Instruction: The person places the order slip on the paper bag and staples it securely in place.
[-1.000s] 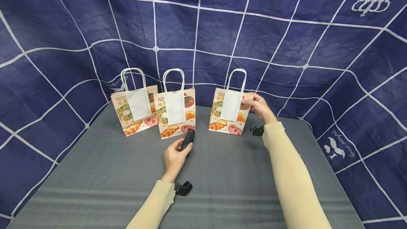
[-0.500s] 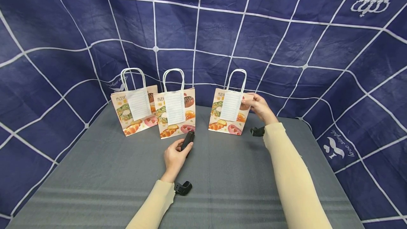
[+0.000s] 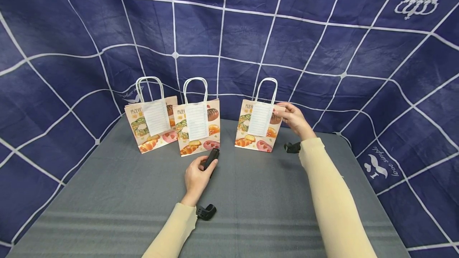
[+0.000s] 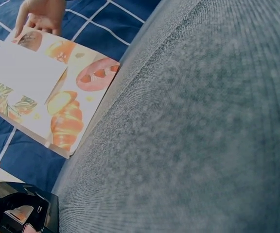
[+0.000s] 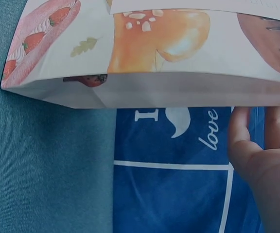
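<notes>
My left hand holds a black stapler low over the table, in front of the middle bag. In the left wrist view, the stapler fills the lower left corner, with a fingertip beside it. At its upper right edge, my right hand pinches the right-hand paper bag, which stands upright. That bag has printed bread and pastries, white handles and a lined white paper on its front. In the right wrist view, fingers reach behind the bag's side and the thumb is hidden.
Left of the held bag stand a middle paper bag and a left paper bag, overlapping slightly, each with a lined paper on its front. A blue cloth with white lines hangs behind the grey table.
My right hand and forearm have shifted very slightly to the right. The left hand, the stapler and the three bags stay almost where they were.
</notes>
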The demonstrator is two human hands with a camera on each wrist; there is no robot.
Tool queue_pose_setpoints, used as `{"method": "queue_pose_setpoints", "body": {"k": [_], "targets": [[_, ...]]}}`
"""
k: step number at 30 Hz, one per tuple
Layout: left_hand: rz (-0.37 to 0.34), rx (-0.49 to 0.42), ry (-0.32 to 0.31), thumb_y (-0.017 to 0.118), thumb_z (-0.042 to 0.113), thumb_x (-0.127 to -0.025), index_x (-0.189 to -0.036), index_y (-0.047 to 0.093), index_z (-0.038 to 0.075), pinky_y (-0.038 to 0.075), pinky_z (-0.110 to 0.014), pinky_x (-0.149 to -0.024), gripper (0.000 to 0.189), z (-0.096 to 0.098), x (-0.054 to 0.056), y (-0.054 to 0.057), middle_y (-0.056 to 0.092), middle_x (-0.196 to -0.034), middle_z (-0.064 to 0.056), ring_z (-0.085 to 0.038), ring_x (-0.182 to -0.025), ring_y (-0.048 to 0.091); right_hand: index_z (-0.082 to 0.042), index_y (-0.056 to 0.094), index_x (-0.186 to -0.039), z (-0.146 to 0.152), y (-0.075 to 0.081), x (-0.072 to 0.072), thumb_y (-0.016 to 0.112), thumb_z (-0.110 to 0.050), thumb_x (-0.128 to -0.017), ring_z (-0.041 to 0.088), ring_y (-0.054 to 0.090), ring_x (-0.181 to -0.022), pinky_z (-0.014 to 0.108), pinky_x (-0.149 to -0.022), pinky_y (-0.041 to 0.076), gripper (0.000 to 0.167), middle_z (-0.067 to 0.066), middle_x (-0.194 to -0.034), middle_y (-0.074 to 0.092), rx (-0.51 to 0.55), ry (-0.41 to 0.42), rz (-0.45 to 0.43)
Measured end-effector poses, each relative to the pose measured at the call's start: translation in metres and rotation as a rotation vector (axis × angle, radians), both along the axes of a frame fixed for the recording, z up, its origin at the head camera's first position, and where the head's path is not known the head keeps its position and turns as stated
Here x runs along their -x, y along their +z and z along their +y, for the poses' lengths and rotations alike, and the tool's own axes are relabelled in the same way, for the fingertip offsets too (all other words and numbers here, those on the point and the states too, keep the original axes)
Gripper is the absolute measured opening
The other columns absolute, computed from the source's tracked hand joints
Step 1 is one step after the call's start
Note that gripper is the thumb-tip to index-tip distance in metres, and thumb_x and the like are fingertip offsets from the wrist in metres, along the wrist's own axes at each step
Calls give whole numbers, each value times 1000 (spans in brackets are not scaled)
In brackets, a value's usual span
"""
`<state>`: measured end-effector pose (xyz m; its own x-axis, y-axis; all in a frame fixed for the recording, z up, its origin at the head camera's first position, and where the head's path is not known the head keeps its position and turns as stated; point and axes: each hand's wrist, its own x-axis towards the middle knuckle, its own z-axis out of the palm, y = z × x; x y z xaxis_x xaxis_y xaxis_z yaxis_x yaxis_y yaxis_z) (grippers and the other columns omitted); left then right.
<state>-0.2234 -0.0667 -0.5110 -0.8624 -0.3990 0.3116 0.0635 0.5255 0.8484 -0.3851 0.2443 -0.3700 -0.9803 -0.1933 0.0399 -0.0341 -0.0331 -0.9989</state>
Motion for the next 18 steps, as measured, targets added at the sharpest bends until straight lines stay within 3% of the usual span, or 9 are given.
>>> {"method": "queue_pose_setpoints", "body": {"k": [9, 14, 18], "targets": [[67, 0, -7, 74, 34, -80, -101, 71, 9, 43, -39, -63, 32, -5, -1, 6, 66, -85, -6, -20, -70, 59, -17, 59, -108, 11, 0, -5, 69, -7, -85, 12, 54, -103, 37, -101, 36, 27, -5, -106, 60, -87, -39, 36], [81, 12, -27, 74, 32, -81, -103, 70, 7, 47, -42, -67, 33, -11, -1, 14, 67, -91, -8, -23, -76, 61, -4, 46, -130, 15, 0, -9, 67, -7, -87, 14, 47, -115, 34, -104, 35, 48, -1, -123, 48, -92, -63, 44], [64, 31, -57, 74, 32, -81, -105, 69, 7, 49, -41, -71, 35, -14, -1, 22, 68, -100, -6, -23, -83, 63, 3, 34, -138, 15, 0, -13, 67, -8, -87, 15, 44, -120, 32, -103, 36, 61, 3, -127, 46, -98, -93, 43]]}}
